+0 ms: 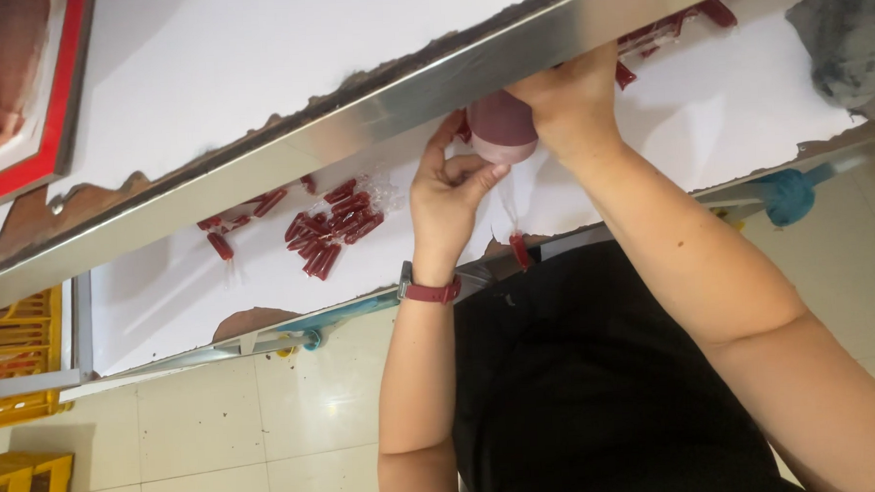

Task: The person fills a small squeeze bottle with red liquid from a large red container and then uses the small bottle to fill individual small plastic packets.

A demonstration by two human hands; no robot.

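My right hand (570,101) is wrapped around the top of a dark red pouch (500,129), gripping it just under the steel bar (375,112) that crosses the view from lower left to upper right; the bar hides my fingertips there. My left hand (447,192) comes up from below with its fingers (474,172) curled and pinching at the pouch's rounded lower end, thumb side raised beside it. On that wrist sits a watch (433,291) with a red strap. The pouch hangs over the white table (168,294), close to its near edge, where the white top is chipped and brown shows through. To the left, well apart from my hands, lies a heap of small red sticks (328,228), with open white surface between heap and hands. One more stick (520,249) lies at the near edge below the pouch. Far right, a grey cloth (849,42) rests by the table's corner. Yellow crates (17,358) stand on the tiled floor (201,429) at the left.
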